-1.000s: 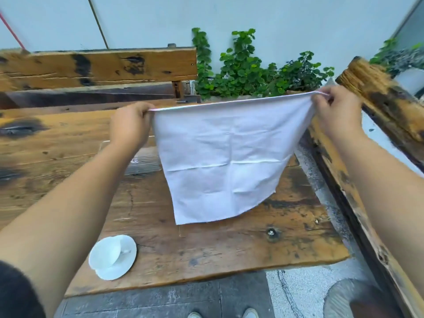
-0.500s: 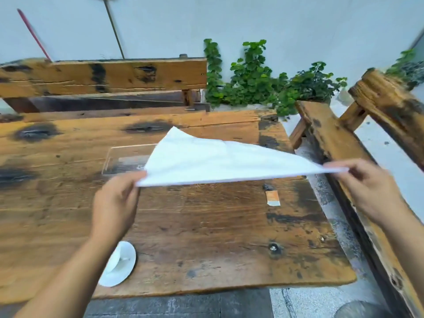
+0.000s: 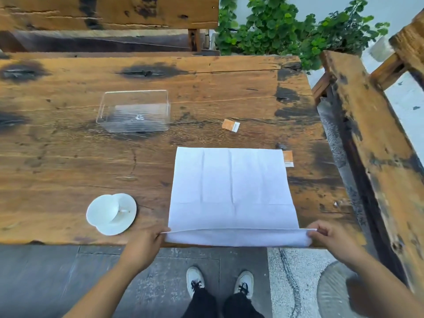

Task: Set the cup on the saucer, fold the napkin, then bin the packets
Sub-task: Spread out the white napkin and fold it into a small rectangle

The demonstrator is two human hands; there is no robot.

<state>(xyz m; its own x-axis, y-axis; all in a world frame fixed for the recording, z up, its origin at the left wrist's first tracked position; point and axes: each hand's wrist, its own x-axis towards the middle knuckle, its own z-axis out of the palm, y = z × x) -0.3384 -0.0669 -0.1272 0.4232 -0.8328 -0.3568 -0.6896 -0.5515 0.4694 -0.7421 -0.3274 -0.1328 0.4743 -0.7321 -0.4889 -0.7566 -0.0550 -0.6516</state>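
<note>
A white napkin (image 3: 231,189) lies spread flat on the wooden table (image 3: 68,161), its near edge hanging slightly over the table's front. My left hand (image 3: 143,245) pinches the near left corner and my right hand (image 3: 332,239) pinches the near right corner. A white cup (image 3: 103,210) sits on its white saucer (image 3: 127,216) at the front left. One orange and white packet (image 3: 230,125) lies beyond the napkin. A second packet (image 3: 288,158) pokes out from under the napkin's far right corner. A clear plastic bin (image 3: 134,110) stands at the middle left.
Wooden benches run along the far side (image 3: 110,12) and the right side (image 3: 371,134) of the table. Green plants (image 3: 286,31) grow at the back. My shoes (image 3: 220,283) stand on the stone floor just below the table's front edge.
Both hands have brought the napkin down from the air and laid it flat on the table, pulling its near edge to the table's front. The view has tilted downward.
</note>
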